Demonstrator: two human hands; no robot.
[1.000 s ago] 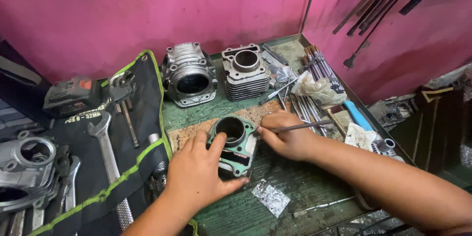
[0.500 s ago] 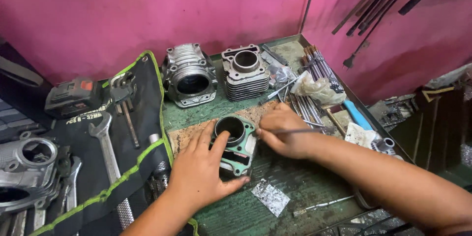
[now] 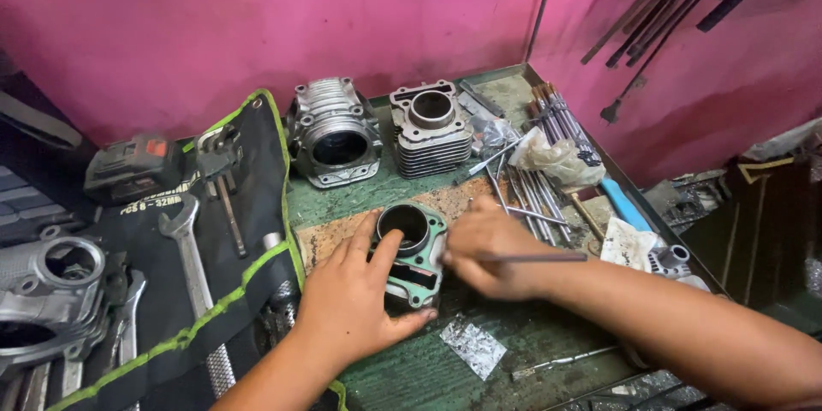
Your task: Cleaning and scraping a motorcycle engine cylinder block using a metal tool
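An engine cylinder block with a green gasket (image 3: 413,250) lies on a piece of brown board in the middle of the green workbench (image 3: 514,351). My left hand (image 3: 355,295) lies flat against its left side, fingers spread, steadying it. My right hand (image 3: 488,248) is closed around a thin dark metal tool (image 3: 535,257), whose shaft points right. The hand is pressed against the block's right edge, and the tool's working tip is hidden behind my fingers.
Two more finned cylinders (image 3: 332,130) (image 3: 431,127) stand at the back by the pink wall. A black tool roll (image 3: 205,240) with wrenches lies left, near a power tool battery (image 3: 137,167) and a metal casing (image 3: 51,291). Metal rods (image 3: 535,197), a plastic bag and a blue-handled tool (image 3: 623,204) crowd the right.
My right hand has slid left along the block's right edge and the thin tool has dropped from an upward slant to nearly level. My left hand has stayed on the block.
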